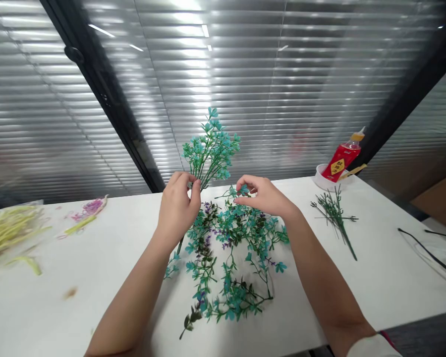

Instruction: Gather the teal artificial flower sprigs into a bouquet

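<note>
My left hand (180,203) is closed around the stems of an upright bunch of artificial flowers (211,148), with small teal blooms and green leaves. To its right, my right hand (262,193) has its thumb and fingers curled around a teal flower sprig (242,190); the exact point of contact is partly hidden. Below both hands, a tangled heap of loose artificial sprigs (238,297) spreads over the white table, teal flowers mixed with dark leaves and small purple ones. A dark stem end shows beneath my left hand.
On the right lie bare green plastic stems (336,215) and black-framed glasses (431,253). A red-labelled bottle (342,159) leans in a clear bowl (321,179) at the back right. Yellow strands (11,228) and a pink-purple bundle (89,210) lie left. Window blinds (245,74) rise behind the table (107,277).
</note>
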{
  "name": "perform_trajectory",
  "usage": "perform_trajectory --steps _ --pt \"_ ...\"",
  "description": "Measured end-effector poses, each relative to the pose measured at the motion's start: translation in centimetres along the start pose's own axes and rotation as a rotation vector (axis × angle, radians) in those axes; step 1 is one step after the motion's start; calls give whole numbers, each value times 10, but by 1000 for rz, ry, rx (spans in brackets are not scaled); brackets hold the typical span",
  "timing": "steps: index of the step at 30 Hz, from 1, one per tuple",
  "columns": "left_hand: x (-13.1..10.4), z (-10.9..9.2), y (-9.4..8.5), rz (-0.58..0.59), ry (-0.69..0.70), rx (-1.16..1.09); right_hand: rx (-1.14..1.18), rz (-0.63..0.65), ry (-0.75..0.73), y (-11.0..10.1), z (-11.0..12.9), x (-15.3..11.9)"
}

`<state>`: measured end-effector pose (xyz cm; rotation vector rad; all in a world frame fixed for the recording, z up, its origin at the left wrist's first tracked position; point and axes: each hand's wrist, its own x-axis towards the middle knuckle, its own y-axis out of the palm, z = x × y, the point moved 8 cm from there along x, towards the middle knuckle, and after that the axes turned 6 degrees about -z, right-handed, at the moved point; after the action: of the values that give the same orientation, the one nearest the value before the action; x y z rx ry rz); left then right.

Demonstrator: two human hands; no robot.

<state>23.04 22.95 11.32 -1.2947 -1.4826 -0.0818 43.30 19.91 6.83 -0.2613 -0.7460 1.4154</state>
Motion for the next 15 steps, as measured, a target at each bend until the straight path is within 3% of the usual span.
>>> perform_trajectory --steps 5,15 --pt "-2 -1 5 21 -15 -41 94 -117 22 -18 3 -3" --pt "-5 -10 11 41 -43 -156 258 -301 -57 -31 15 -7"
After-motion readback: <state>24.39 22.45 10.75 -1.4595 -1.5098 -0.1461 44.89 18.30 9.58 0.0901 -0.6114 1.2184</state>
